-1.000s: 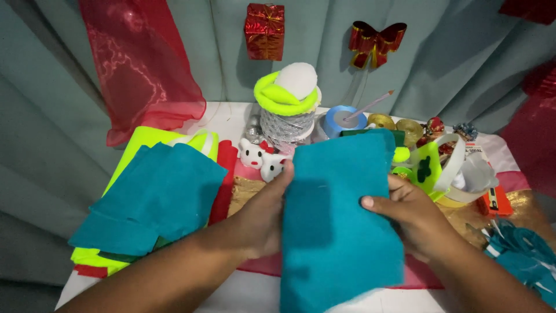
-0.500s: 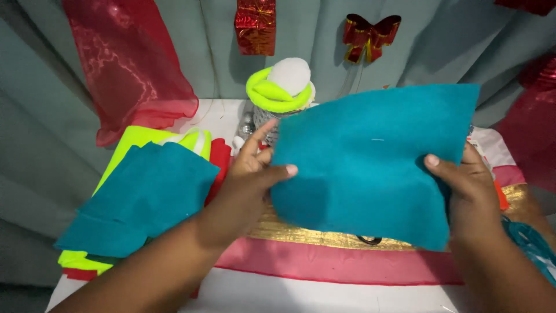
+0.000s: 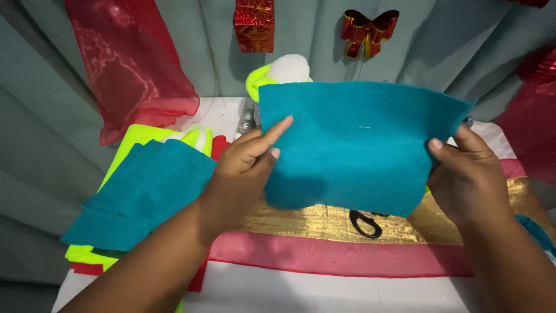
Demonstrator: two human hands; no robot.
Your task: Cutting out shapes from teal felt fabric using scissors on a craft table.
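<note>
Holding a teal felt sheet (image 3: 353,145) spread above the table: left hand (image 3: 246,165) pinches its left edge, right hand (image 3: 466,177) its right, pulling it flat (probably for inspection). Black scissors (image 3: 365,223) lie beneath on gold ribbon (image 3: 301,220).

We note the teal felt sheet (image 3: 353,148) — matt, fuzzy cloth; gold ribbon band (image 3: 313,223) — glossy, crinkled; red organza drape (image 3: 136,64) sheer, shimmering.
</note>
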